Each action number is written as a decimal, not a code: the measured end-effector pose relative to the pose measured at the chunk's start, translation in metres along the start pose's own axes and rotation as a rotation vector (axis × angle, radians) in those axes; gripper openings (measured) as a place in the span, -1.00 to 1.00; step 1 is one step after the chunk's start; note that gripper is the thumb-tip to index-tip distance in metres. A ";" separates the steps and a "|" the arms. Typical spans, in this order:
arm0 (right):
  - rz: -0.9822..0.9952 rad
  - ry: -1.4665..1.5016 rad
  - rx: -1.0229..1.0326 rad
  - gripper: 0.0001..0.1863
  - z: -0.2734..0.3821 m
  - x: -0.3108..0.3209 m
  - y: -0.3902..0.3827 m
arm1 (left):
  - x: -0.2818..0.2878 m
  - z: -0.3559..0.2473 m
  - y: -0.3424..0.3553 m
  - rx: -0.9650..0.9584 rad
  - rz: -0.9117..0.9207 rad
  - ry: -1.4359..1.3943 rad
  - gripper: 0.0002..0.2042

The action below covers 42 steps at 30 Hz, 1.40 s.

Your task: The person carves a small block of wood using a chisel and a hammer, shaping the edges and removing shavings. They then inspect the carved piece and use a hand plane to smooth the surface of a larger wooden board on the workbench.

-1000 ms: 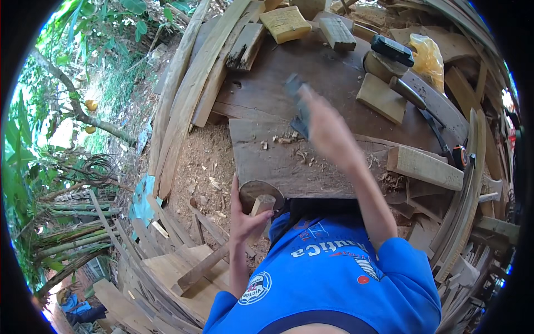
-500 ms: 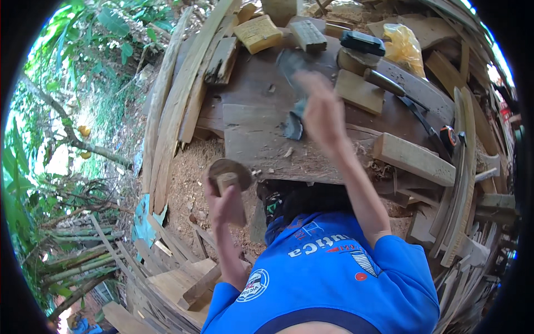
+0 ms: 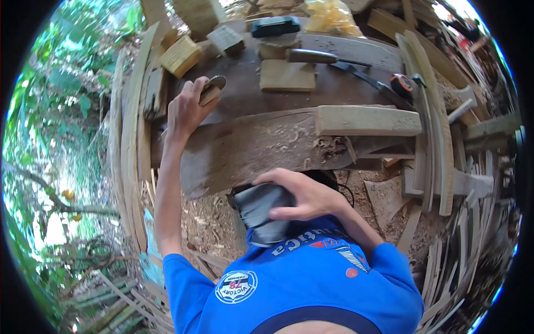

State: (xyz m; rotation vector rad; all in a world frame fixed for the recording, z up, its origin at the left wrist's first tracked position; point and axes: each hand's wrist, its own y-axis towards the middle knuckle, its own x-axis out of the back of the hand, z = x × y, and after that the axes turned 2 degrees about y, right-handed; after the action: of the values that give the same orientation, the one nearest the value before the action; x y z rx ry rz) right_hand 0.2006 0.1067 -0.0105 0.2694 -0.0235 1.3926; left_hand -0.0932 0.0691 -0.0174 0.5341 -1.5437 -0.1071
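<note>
At the left of the bench, my left hand [image 3: 186,108] is closed round a turned wooden piece [image 3: 213,89] with a round disc and a short stem; the fingers cover part of it. Low in front of my body, my right hand [image 3: 308,195] grips a dark grey, creased sheet [image 3: 264,209] that looks like sandpaper. My right thumb lies over the sheet, and its lower edge overlaps my blue shirt. The worn wooden bench [image 3: 239,133] stretches out beyond both hands.
A squared timber [image 3: 367,121] lies on the bench's right, near wood shavings [image 3: 283,133]. Behind it are a flat wood block [image 3: 287,75], a wooden-handled tool [image 3: 311,56] and a tape measure [image 3: 401,83]. Long planks [image 3: 130,139] flank the left, beside a yellowish block [image 3: 181,55].
My left hand has carried the wooden piece forward over the bench. My right hand has come back toward my body with the grey sheet from the bench. The view has shifted right.
</note>
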 end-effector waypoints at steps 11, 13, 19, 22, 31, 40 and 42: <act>-0.174 -0.115 -0.440 -0.73 -0.045 0.009 -0.129 | -0.025 -0.073 0.028 -0.186 -0.120 -0.284 -0.48; -0.172 -0.027 -0.402 -0.77 -0.029 0.023 -0.122 | -0.005 -0.120 0.034 -0.284 -0.059 -0.506 -0.46; -1.085 0.077 -0.145 -0.70 -0.007 0.061 -0.152 | -0.026 -0.206 0.056 -0.599 0.344 -0.580 -0.42; -1.340 -0.723 -0.236 -0.69 0.001 0.090 -0.131 | -0.048 -0.196 0.084 -0.609 0.259 -0.669 -0.46; -0.484 -0.723 0.073 -0.77 -0.015 0.041 -0.054 | -0.075 -0.195 0.113 -0.524 0.193 -0.788 -0.55; -0.588 -1.126 -0.199 -0.79 -0.014 0.059 -0.065 | -0.072 -0.195 0.099 -0.468 0.128 -0.675 -0.59; -0.374 -0.740 -0.027 -0.80 -0.001 0.050 -0.055 | -0.067 -0.193 0.096 -0.525 0.026 -0.619 -0.62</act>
State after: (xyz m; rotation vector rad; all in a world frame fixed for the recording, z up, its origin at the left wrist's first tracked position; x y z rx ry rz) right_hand 0.2629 0.1472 -0.0120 0.7163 -0.5748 0.8609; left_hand 0.0640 0.2302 -0.0298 0.0518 -2.0216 -0.6888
